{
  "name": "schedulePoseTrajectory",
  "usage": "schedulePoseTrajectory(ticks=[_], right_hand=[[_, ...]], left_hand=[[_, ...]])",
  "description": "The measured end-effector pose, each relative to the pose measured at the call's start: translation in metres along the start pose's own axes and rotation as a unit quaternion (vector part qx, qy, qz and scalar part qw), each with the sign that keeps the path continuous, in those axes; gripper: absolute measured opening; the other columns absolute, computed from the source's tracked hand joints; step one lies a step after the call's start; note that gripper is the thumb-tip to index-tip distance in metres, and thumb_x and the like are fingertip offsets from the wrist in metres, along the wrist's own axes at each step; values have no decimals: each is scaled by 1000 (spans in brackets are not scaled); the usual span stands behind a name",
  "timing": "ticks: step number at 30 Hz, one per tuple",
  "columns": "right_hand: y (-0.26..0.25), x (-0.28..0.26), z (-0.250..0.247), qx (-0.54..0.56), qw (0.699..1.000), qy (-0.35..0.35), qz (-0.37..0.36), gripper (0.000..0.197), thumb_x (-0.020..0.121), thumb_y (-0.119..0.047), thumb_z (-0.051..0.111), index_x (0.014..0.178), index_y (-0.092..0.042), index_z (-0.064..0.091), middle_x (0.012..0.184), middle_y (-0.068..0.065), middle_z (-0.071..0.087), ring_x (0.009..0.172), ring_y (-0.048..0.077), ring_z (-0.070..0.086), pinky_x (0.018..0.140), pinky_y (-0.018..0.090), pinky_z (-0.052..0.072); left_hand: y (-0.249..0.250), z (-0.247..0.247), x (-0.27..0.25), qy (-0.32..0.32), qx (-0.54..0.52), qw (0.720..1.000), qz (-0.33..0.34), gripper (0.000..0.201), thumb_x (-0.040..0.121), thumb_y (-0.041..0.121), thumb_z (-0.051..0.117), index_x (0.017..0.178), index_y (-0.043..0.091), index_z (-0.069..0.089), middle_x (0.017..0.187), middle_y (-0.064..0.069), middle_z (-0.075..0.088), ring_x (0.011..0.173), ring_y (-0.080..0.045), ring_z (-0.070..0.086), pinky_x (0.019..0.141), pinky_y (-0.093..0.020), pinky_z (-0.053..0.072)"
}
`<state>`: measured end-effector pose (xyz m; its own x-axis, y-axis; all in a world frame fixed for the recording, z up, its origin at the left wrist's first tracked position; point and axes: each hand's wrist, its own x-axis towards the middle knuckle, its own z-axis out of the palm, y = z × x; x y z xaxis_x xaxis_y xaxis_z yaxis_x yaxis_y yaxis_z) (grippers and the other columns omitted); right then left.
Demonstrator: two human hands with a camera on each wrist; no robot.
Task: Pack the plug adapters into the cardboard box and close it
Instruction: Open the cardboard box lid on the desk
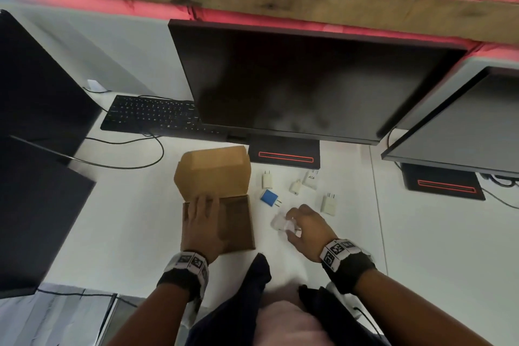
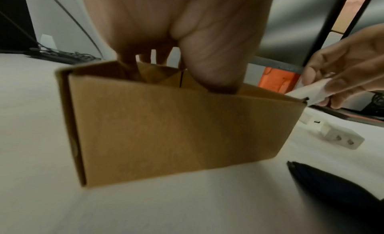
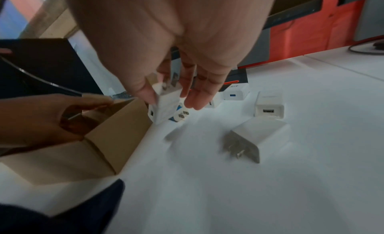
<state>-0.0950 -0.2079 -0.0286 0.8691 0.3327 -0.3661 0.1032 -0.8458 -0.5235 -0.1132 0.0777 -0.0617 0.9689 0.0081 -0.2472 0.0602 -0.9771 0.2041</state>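
While left hand [image 1: 202,224] grips the open cardboard box [image 1: 238,222], right hand [image 1: 304,229] pinches a white adapter [image 3: 166,109] beside it.

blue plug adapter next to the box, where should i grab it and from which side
Probably pinch the small blue plastic plug adapter across its two flat sides, coming straight down from above. It lies flat on the white table with its prongs pointing away from the brown cardboard box, so avoid that end.

Right hand [image 3: 176,45] pinches a white adapter [image 3: 166,106] between thumb and fingers, above the table [image 3: 290,188], just at 3 o'clock of the open box [image 3: 108,139]. Left hand [image 3: 41,119] grips the box's rim at 9 o'clock. More white adapters lie at 3 o'clock: one on its side, prongs toward camera [image 3: 255,139], another with a USB port facing [image 3: 269,107].
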Motion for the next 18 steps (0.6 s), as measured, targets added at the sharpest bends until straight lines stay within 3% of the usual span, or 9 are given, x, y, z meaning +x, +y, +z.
schedulePoseTrajectory(ticks=[2,4,8,11,14,18], right_hand=[[-6,3,-2,40,999,27,-7,30,88,-29,63,117,-21,60,103,-2,49,84,15,58,81,35,54],[-14,6,-2,68,997,40,-17,30,88,-25,67,117,-20,63,105,-2,48,83,13,58,82,29,54],[-34,10,5,125,988,65,-61,31,85,-20,71,116,-20,68,105,-1,50,81,13,61,81,23,53],[-44,12,13,127,985,82,-84,32,85,-21,72,117,-20,67,105,-3,52,85,11,58,79,12,45],[-51,14,17,94,990,76,-75,33,84,-26,73,116,-23,64,107,-5,57,92,13,56,83,18,43],[-56,18,24,20,997,52,-58,22,84,-28,72,93,-22,53,90,-4,58,80,17,51,70,28,39]], left_hand=[[3,-7,2,25,-8,1000,-10,73,72,29,73,139,15,46,143,-15,48,131,-42,42,101,-57,43],[8,-16,6,53,-18,998,-8,48,79,16,63,126,22,60,129,-6,62,123,-35,50,92,-50,43],[13,-27,8,51,-76,996,-21,50,81,6,54,116,38,67,105,4,71,115,-28,51,83,-41,29],[10,-30,10,11,-153,988,-11,48,87,8,53,122,39,66,113,-8,67,113,-36,54,94,-47,43],[9,-27,13,-1,-204,978,40,40,90,8,53,121,29,68,118,-14,67,107,-40,61,96,-42,50],[12,-19,10,-4,-248,965,85,33,95,21,45,120,22,66,125,-8,63,117,-30,55,103,-42,45]])
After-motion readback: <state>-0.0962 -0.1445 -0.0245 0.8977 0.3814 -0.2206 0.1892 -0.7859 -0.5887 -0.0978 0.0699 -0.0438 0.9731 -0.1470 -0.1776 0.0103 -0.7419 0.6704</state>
